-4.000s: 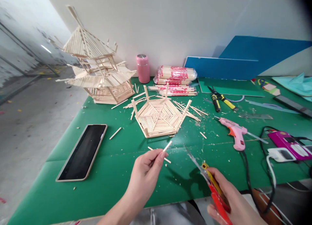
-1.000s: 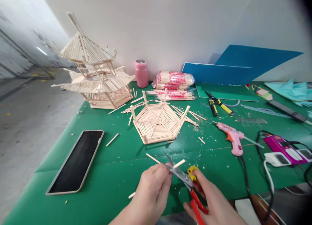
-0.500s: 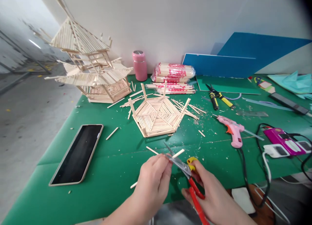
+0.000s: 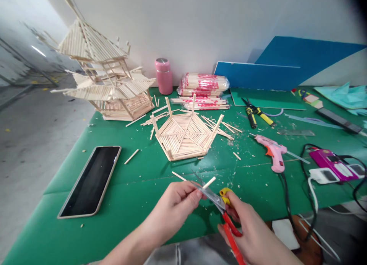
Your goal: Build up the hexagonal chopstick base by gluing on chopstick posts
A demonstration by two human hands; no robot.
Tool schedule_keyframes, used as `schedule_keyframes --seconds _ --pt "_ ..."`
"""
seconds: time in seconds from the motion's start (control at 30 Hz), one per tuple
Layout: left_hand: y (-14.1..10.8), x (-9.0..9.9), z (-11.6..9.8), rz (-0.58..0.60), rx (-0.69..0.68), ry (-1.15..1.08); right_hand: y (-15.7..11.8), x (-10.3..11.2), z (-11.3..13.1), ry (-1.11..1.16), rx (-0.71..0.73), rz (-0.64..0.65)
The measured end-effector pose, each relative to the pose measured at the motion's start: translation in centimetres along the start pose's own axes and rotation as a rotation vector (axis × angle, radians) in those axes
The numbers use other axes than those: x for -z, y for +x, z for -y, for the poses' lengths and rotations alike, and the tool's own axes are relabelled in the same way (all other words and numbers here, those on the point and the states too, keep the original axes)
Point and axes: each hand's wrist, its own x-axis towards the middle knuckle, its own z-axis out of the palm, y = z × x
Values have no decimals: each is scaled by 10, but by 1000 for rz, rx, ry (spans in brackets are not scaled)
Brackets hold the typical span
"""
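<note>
My left hand [image 4: 179, 204] pinches a thin wooden stick [image 4: 209, 182], whose pale end sticks out between the scissor blades. My right hand [image 4: 243, 223] is wrapped round the red and yellow handles of the scissors [image 4: 213, 197]; the blades are parted around the stick. Just beyond my hands sits a hexagonal stick base [image 4: 186, 137] with short upright posts at its corners. Another thin stick [image 4: 178, 176] lies by my left fingertips.
A stick pagoda model [image 4: 111, 85] stands back left, beside a pink bottle [image 4: 164, 77] and wrapped stick bundles [image 4: 203, 85]. A phone [image 4: 91, 181] lies left. Pliers [image 4: 256, 114], a pink glue gun [image 4: 272, 150] and a purple device [image 4: 332, 165] with cables lie right.
My left hand has turned and its forearm lies lower and further left; the thumb now shows along the stick. A stick end below that hand is no longer visible. The scissors have barely moved.
</note>
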Motion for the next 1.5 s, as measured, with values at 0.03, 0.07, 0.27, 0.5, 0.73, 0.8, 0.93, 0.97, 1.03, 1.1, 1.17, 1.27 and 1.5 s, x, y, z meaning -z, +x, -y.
schedule_keyframes --seconds 0.03,0.07,0.27,0.5,0.73,0.8,0.93,0.97,1.03,1.1,1.17,1.27,1.5 --pt "0 -3 2 -87 -67 95 1 1 1 -11 -11 16" --pt "0 -7 4 -186 -149 196 1 2 1 -28 -21 26" --pt "-2 -7 9 -210 -315 289 0 7 -3 -145 -37 -8" --pt "-2 9 4 122 94 -230 -2 -1 -3 -46 -13 -22" --pt "-4 -7 9 -248 -287 335 1 -1 -2 -140 -1 -59" --pt "-4 -7 8 -233 -339 340 1 1 -3 -185 4 -35" --pt "-4 2 1 12 -97 -9 -1 6 -1 -241 27 -63" --pt "-3 5 0 69 -23 -141 -2 7 0 -239 33 -42" --pt "-1 8 0 152 82 -366 -2 8 2 -211 40 10" --pt "0 9 2 190 123 -510 -2 8 4 -159 47 13" --pt "1 8 4 204 147 -583 -2 8 5 -113 55 -17" --pt "2 6 7 201 171 -611 -2 8 5 -89 61 -11" --pt "3 2 5 45 82 -254 0 4 0 -76 34 -44"
